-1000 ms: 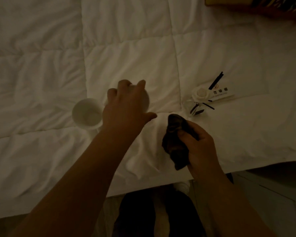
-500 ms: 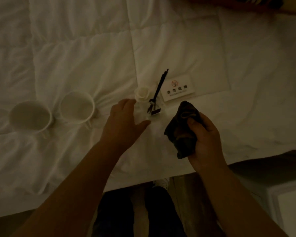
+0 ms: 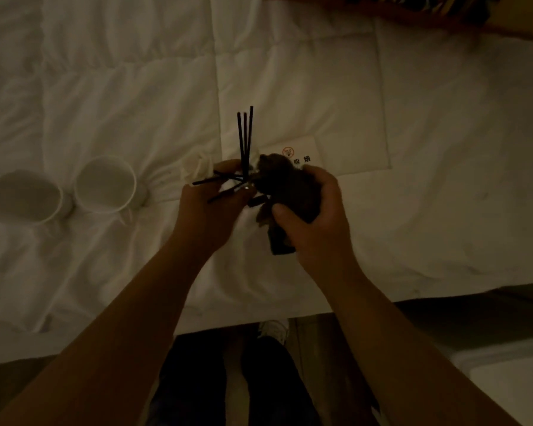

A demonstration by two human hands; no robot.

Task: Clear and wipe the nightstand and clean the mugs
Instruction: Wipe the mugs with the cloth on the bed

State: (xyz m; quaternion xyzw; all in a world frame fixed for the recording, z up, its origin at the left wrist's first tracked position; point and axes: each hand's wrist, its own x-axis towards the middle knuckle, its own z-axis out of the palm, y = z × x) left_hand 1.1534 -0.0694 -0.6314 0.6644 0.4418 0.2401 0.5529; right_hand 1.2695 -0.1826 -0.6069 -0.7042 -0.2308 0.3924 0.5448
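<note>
My left hand (image 3: pixel 211 207) holds a small reed diffuser (image 3: pixel 244 142) above the white bed; its black sticks fan out upward and to the left, and a white flower ornament (image 3: pixel 199 169) shows behind my fingers. My right hand (image 3: pixel 313 210) is shut on a dark brown cloth (image 3: pixel 285 186), pressed against the diffuser's right side. Two white mugs stand on the quilt at the left: one (image 3: pixel 105 183) close to my left hand, the other (image 3: pixel 23 196) further left, touching it.
A white no-smoking card (image 3: pixel 302 149) lies on the quilt (image 3: pixel 413 149) behind my hands. A patterned cushion (image 3: pixel 413 7) sits at the top right. The bed's edge runs below my forearms, with my legs and shoe (image 3: pixel 273 330) on the floor. A pale surface (image 3: pixel 505 373) shows at lower right.
My left hand has lifted the diffuser off the quilt, and its sticks now stand up. My right hand has brought the cloth against it. The view has shifted right.
</note>
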